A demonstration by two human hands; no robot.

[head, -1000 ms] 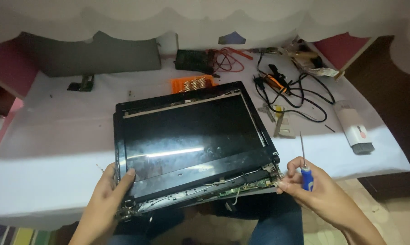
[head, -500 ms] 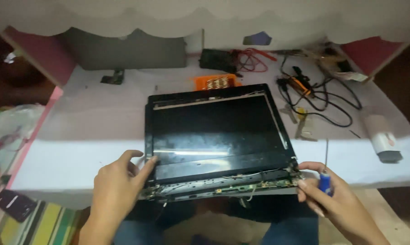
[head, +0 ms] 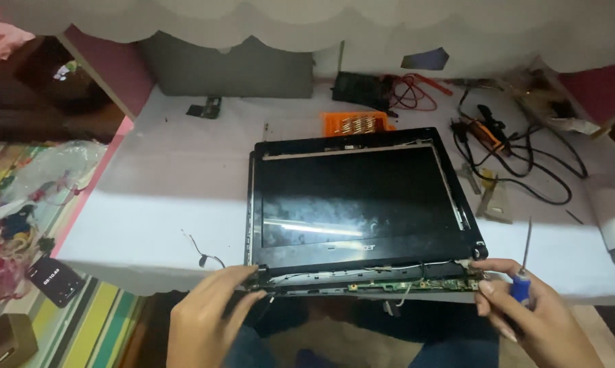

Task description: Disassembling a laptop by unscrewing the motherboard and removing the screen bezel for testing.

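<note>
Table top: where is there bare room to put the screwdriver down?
Bare white cloth left of the laptop lid, between it and the table edge; only a thin wire lies there. Right side is crowded with black cables and a white box.

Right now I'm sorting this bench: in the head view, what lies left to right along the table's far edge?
Small dark bracket → orange screwdriver-bit holder → red wires → tangled black cables.

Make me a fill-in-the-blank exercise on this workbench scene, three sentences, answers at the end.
1. The right hand holds a screwdriver with a ____ handle.
2. The left hand grips the near-left corner of the laptop screen assembly, whose glass is coloured ____.
3. Behind the screen lies a small bit holder coloured ____.

Missing words: blue; black; orange
</note>
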